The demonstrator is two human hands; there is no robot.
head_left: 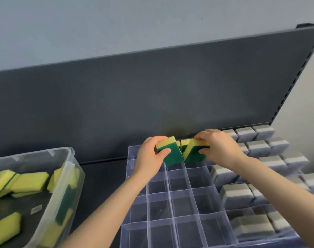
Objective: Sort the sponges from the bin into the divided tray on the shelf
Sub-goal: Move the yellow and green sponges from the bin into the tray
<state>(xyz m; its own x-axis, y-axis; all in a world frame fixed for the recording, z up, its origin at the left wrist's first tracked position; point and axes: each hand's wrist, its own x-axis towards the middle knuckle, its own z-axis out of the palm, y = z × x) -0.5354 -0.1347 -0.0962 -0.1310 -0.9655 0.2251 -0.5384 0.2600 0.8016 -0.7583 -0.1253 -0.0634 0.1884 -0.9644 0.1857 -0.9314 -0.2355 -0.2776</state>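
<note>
From my station, the left hand (150,154) is curled round a rectangular yellow foam sponge with a green scouring layer (170,152). Its thumb presses the green face nearest me, and its fingers are wrapped over the yellow top at the far side. The right hand (219,145) grips a second yellow-and-green sponge (193,152) much the same way, thumb on the green face and fingers hooked over the upper edge. Neither hand is spread; each pinches its own sponge. Both sponges are tilted on edge, and their lower ends dip into neighbouring compartments in the far row of the clear plastic divided tray (170,192). Their lower corners come together, but I cannot tell whether they touch. Between the hands, just behind the two held sponges, the top of a third yellow-and-green sponge (183,143) shows in that far row. The tray sits on the dark grey metal shelf (102,176), close to its dark back panel (152,95). Left of the tray on the same shelf, a clear plastic bin (63,178) holds loose yellow-and-green sponges (29,183) lying at mixed angles. Just beside the tray's right wall, grey block sponges (238,196) stand packed in rows.
</note>
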